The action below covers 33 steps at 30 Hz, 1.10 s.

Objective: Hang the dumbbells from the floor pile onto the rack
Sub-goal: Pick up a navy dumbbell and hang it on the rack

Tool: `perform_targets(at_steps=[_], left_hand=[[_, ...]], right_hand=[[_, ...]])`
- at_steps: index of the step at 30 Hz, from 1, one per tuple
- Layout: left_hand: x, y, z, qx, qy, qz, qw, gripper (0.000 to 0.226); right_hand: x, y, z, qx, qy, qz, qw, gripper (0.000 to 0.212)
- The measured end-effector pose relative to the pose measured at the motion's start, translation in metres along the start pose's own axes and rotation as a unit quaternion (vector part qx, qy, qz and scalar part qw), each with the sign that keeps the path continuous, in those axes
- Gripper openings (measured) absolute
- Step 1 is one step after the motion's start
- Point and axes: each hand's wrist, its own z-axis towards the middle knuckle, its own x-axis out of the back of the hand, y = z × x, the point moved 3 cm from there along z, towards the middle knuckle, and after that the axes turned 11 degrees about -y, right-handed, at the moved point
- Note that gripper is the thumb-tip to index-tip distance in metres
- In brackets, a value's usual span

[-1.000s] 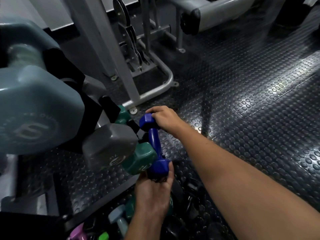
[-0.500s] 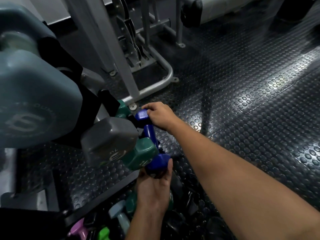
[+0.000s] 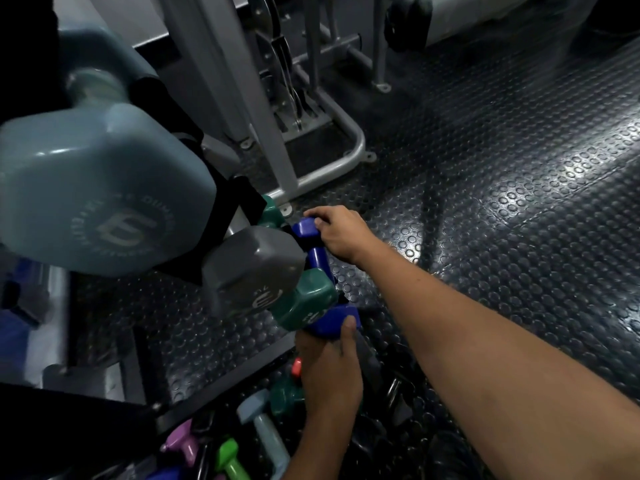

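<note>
Two hands hold one blue dumbbell (image 3: 320, 263) at the rack (image 3: 227, 202): right hand (image 3: 341, 233) curled over its far head, left hand (image 3: 329, 362) cupping the near head from below. Its long axis runs away from the person, just beside the green dumbbell (image 3: 306, 299). The cradle under it is hidden; floor pile (image 3: 242, 441) dim.

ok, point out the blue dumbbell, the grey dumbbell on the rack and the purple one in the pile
blue dumbbell (image 3: 318, 260): head view, handle.
grey dumbbell (image 3: 252, 268): head view, hex end face.
purple dumbbell (image 3: 183, 441): head view, end.
</note>
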Motion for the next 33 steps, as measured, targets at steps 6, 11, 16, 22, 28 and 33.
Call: perform_targets(at_steps=[6, 11, 16, 22, 28, 33], left_hand=[[-0.015, 0.005, -0.01, -0.008, 0.053, 0.122, 0.991, 0.094], [-0.02, 0.012, -0.013, -0.085, 0.104, 0.08, 0.988, 0.076], [-0.018, 0.011, -0.01, -0.062, 0.107, 0.02, 0.992, 0.073], [-0.012, -0.001, -0.005, -0.01, 0.125, -0.007, 0.992, 0.074], [-0.007, 0.002, -0.004, -0.022, 0.1, 0.02, 0.995, 0.066], [0.008, -0.008, -0.003, -0.044, 0.07, 0.094, 0.992, 0.065]], right_hand=[[-0.003, 0.001, 0.001, -0.001, -0.004, 0.01, 1.0, 0.035], [-0.003, 0.006, 0.001, 0.014, 0.003, 0.021, 1.0, 0.034], [0.002, 0.007, 0.006, 0.021, 0.027, 0.018, 0.999, 0.028], [-0.022, -0.004, 0.018, 0.033, -0.013, -0.007, 0.999, 0.023], [-0.027, 0.009, 0.011, 0.028, -0.043, 0.024, 0.998, 0.028], [-0.035, 0.012, 0.0, 0.041, -0.049, -0.063, 0.996, 0.04]])
